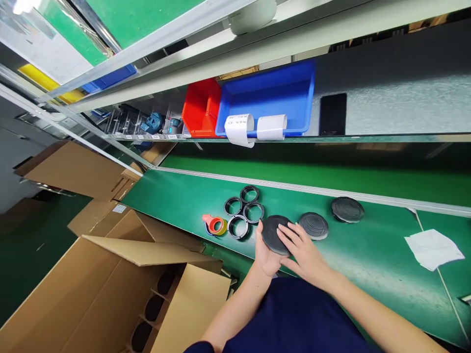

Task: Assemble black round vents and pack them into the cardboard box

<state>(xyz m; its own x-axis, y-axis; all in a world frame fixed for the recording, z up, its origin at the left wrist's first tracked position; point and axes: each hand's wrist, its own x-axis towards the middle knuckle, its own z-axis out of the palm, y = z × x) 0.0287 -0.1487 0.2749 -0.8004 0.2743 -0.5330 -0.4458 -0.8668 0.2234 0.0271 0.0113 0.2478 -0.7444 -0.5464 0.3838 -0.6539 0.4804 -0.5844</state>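
A round black disc [272, 238] is held just over the near side of the green bench. My left hand [265, 256] cups it from below and at its left edge, thumb up along the side. My right hand [305, 252] lies over its right part, fingers on the top face and thumb at the near edge. Just right of my hands lies a similar black disc [314, 224], and another black disc [348, 208] sits farther right. Several black rings [230, 234] stand grouped to the left, beside a red and yellow tape roll [220, 226].
A large open carton [106, 289] with dark round items in dividers stands left, below the green bench [184, 196]. A shelf above holds a red bin [200, 110], a blue bin [265, 100] and a dark phone-like slab [333, 114]. White paper [434, 248] lies right.
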